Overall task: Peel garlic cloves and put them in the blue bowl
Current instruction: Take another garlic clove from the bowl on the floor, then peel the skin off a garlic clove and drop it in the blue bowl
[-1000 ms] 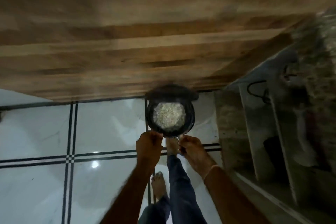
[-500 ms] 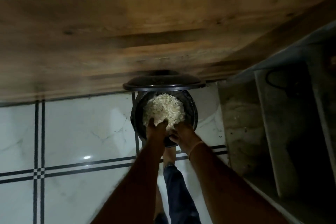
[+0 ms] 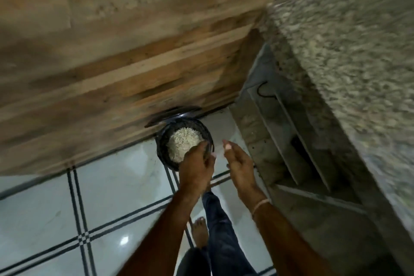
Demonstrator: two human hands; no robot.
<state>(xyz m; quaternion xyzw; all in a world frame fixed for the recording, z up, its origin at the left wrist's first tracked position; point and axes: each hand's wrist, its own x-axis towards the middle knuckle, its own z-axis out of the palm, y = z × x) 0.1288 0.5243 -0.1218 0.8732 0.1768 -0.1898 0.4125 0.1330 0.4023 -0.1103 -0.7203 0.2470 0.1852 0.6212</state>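
A round black bin [image 3: 161, 141] stands on the floor against a wooden cabinet, holding a heap of pale garlic peels [image 3: 182, 143]. Its black lid [image 3: 173, 114] is up and leans on the cabinet. My left hand [image 3: 197, 163] hovers over the bin's near rim, back toward me, fingers bent loosely downward with nothing visible in them. My right hand [image 3: 237, 160] is just right of the bin, apart from it, fingers straight and empty. No blue bowl or cloves are in view.
The wooden cabinet front [image 3: 112, 63] fills the upper left. A speckled stone counter [image 3: 347, 63] and its grey shelving [image 3: 286, 141] run down the right. White floor tiles [image 3: 112, 186] with dark lines lie below, with my legs and bare foot [image 3: 199, 233] on them.
Both hands have come up out of the bin. The right hand has swung off to the right and opened. The camera has tilted, bringing the stone counter into view.
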